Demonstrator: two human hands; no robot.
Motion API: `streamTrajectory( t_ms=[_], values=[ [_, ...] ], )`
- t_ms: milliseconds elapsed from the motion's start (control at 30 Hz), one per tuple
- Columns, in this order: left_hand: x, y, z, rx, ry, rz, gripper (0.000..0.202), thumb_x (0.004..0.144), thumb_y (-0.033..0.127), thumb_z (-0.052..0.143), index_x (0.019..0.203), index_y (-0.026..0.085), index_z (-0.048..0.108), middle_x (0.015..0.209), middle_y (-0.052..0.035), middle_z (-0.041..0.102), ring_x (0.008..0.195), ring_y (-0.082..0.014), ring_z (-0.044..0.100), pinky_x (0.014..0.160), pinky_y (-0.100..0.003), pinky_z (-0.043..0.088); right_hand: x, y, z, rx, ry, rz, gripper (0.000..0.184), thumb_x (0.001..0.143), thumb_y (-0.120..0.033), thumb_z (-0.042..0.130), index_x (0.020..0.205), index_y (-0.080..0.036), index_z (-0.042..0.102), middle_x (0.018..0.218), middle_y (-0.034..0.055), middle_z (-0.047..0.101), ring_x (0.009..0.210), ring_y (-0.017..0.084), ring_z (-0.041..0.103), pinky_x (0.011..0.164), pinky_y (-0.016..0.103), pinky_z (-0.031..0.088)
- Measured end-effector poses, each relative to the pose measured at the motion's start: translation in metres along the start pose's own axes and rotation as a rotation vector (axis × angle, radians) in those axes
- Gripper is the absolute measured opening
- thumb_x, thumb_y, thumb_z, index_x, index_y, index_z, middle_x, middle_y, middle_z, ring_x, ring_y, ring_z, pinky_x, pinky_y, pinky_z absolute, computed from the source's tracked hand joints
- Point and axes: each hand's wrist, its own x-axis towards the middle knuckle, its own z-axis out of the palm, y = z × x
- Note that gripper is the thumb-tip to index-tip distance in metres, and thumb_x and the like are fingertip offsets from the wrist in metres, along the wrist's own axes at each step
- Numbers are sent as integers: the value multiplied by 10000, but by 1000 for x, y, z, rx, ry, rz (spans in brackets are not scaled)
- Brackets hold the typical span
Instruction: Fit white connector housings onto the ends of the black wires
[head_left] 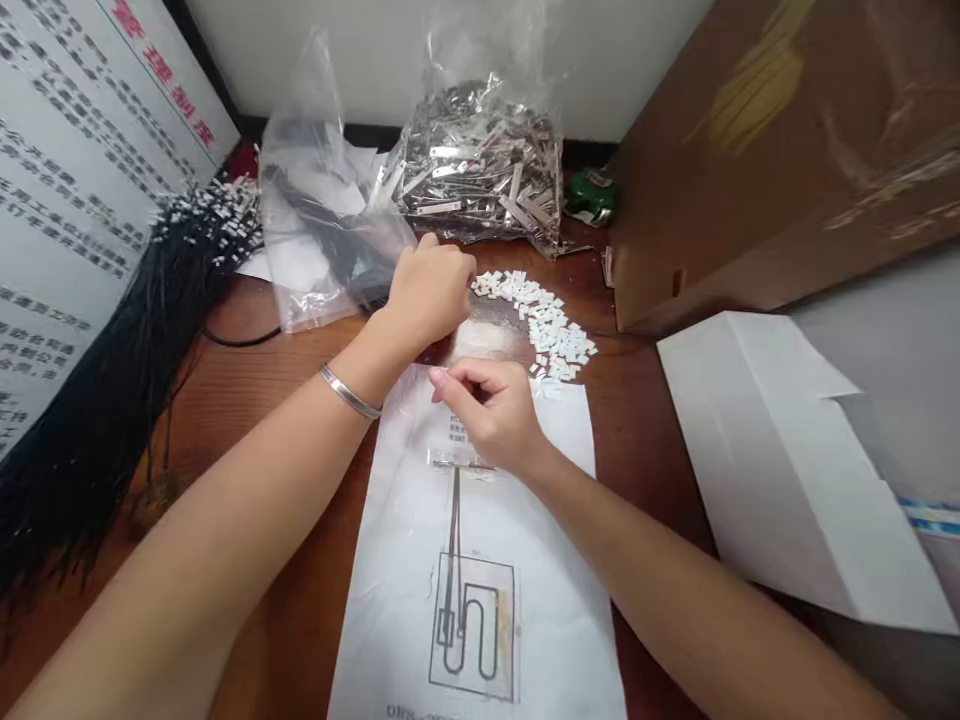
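My left hand point(431, 290) is closed in a loose fist near the pile of small white plastic pieces point(547, 325), just in front of a clear plastic bag point(322, 240); what it holds is hidden. My right hand point(491, 410) rests on a white paper sheet with a printed diagram point(472, 560), fingers pinched together on something too small to name. A thin metal strip with a dark wire point(456, 500) lies on the diagram under my right wrist. A silver bracelet point(349, 392) circles my left wrist.
A clear bag of shiny metal strips point(480, 170) stands at the back. A bundle of black wires with white tips point(127, 340) lies at left beside a printed board point(67, 180). A brown cardboard box point(780, 150) and a white paper envelope point(787, 460) sit at right. A green object point(592, 197) lies behind.
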Motion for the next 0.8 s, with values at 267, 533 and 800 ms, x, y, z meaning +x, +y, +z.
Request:
streamTrajectory(
  t_ms=[267, 533, 800],
  values=[
    [13, 3, 9, -63, -3, -19, 230, 868, 159, 560, 975, 160, 763, 1095, -113, 718, 1092, -319, 548, 915, -449, 441, 1, -2, 1, 10, 7, 28, 353, 852, -282, 598, 519, -178, 545, 427, -72, 369, 410, 52, 295, 418, 235, 238],
    [11, 2, 14, -74, -3, -20, 261, 933, 201, 498, 980, 112, 740, 1094, -145, 701, 1089, -320, 550, 908, -456, 427, 2, -2, 1, 15, 33, 32, 345, 850, -283, 600, 524, -180, 549, 427, -78, 357, 414, 53, 291, 433, 241, 261],
    [-4, 0, -10, -640, 147, -54, 180, 899, 226, 566, 840, 146, 716, 840, -55, 707, 820, -177, 605, 830, -332, 450, 5, 6, -1, 183, 217, 145, 184, 853, -337, 617, 733, -200, 586, 552, -69, 418, 454, 63, 325, 437, 243, 288]
  ],
)
